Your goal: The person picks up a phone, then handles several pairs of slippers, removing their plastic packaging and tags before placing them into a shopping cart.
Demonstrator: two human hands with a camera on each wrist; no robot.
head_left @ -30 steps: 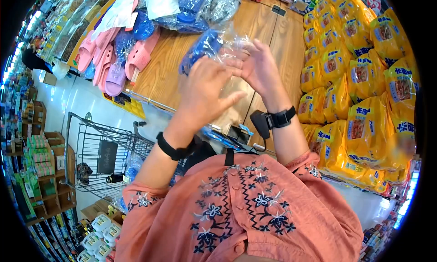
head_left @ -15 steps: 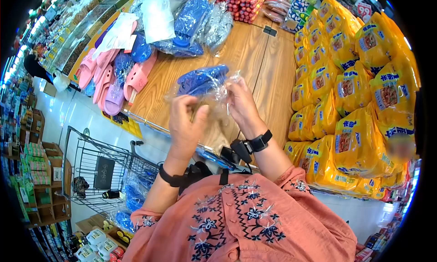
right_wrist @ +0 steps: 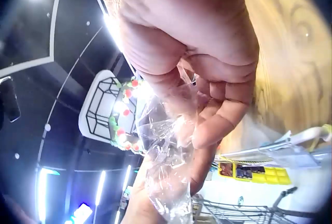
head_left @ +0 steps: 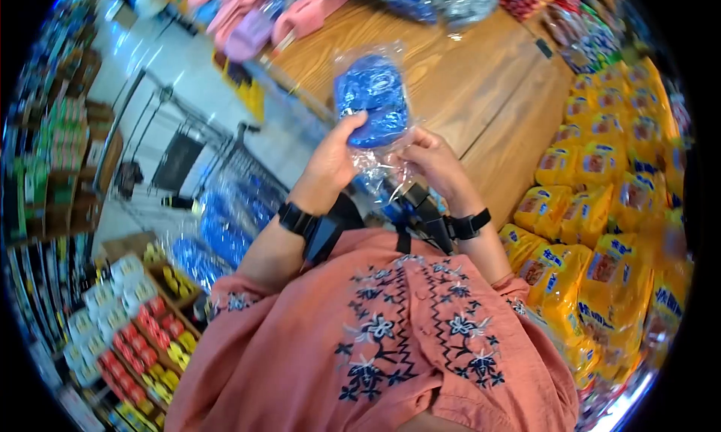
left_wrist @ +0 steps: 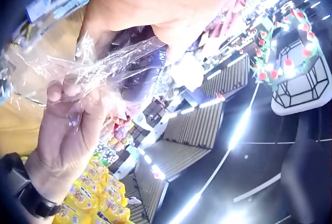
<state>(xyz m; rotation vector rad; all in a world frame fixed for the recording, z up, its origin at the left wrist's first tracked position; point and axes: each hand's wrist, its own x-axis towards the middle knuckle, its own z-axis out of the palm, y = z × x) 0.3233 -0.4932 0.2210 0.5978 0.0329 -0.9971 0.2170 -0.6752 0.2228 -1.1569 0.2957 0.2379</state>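
A pair of blue slippers [head_left: 372, 94] in a clear plastic bag is held up in front of the table edge. My left hand [head_left: 330, 158] grips them from the lower left, thumb across the front and fingers hidden behind. At the bag's lower right, my right hand [head_left: 435, 161] pinches the loose plastic [head_left: 383, 180] between thumb and curled fingers. The right wrist view shows crumpled film [right_wrist: 168, 182] hanging from those fingers. In the left wrist view, the slippers [left_wrist: 140, 76] look dark beneath the left hand, with the film stretched towards the right hand.
Pink and purple slippers [head_left: 251, 34] and more bagged blue ones lie along the far side of the wooden table [head_left: 458, 79]. Yellow food bags [head_left: 586, 161] are stacked at right. A shopping cart [head_left: 180, 161] stands at left, with bagged blue slippers [head_left: 225, 222] near it.
My left hand, loosely open before, now grips the slippers with its thumb on top. The slippers have turned upright. The head view has swung, bringing more of the cart-side blue slippers into sight.
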